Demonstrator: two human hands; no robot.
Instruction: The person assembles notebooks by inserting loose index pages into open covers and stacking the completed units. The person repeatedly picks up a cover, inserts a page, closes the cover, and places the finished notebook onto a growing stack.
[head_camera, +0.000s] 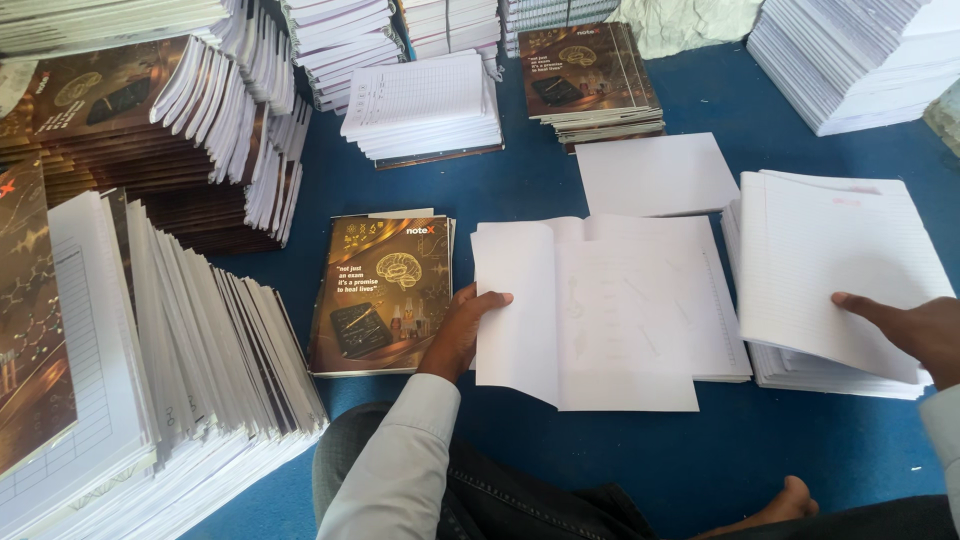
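Left hand (462, 335) gripped the folded white cover sheet's (590, 310) left edge, right hand (915, 330) rested on the ruled paper stack (835, 260), brown-covered notebook (382, 292) just beside.

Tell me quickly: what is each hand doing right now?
Left hand: gripping the left edge of the white sheets.
Right hand: open, fingers flat on the stack of ruled paper.
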